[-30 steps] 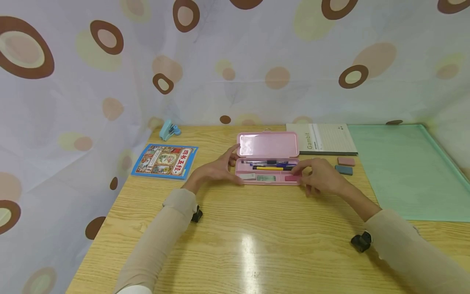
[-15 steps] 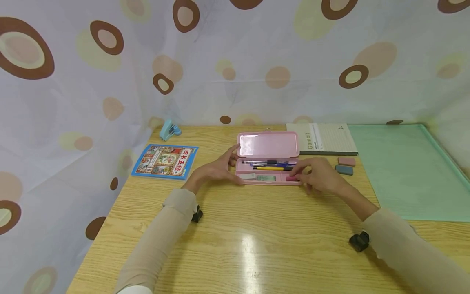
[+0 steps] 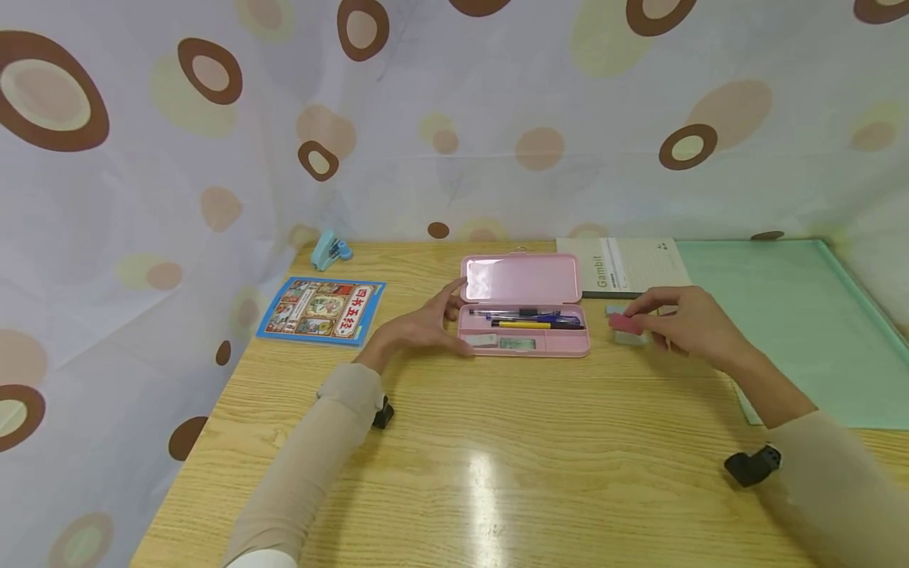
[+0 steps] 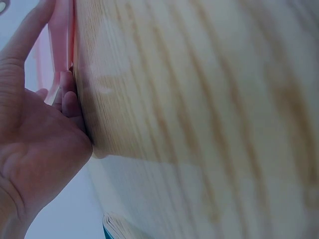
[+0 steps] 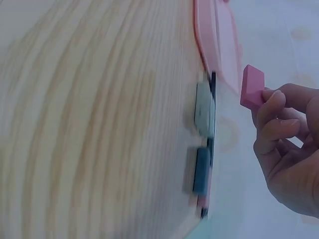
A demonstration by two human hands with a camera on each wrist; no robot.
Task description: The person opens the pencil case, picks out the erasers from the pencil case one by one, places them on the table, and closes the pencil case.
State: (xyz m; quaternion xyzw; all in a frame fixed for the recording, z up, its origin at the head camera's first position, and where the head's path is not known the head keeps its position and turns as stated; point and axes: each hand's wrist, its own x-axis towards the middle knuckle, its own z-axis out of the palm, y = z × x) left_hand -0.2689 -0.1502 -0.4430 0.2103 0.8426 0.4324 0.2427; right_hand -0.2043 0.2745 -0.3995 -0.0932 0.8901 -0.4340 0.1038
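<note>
My right hand (image 3: 699, 327) pinches a pink eraser (image 3: 625, 323) between thumb and fingertips, raised off the table to the right of the pencil case. Clear in the right wrist view, the eraser (image 5: 252, 88) is a small block. My left hand (image 3: 422, 325) holds the left end of the pink pencil case (image 3: 566, 341), thumb at its front corner and fingers at its far side. The lid (image 3: 521, 280) lies back. Inside are several pens (image 3: 529, 324), a white eraser (image 3: 480, 340) and a greyish-green rectangular piece (image 3: 518, 344); the front right compartment is bare.
Beneath the pink eraser lies a pale green block (image 5: 203, 109), near a blue eraser (image 5: 201, 172) and a reddish one (image 5: 204, 200). A notebook (image 3: 625, 264) and green mat (image 3: 802, 315) are behind and right. A picture book (image 3: 319, 312) and light-blue stapler-like item (image 3: 329, 251) stand left.
My right hand has lifted the pink eraser out of the case's front right compartment and carried it to the right. My left hand has stayed at the case's left end.
</note>
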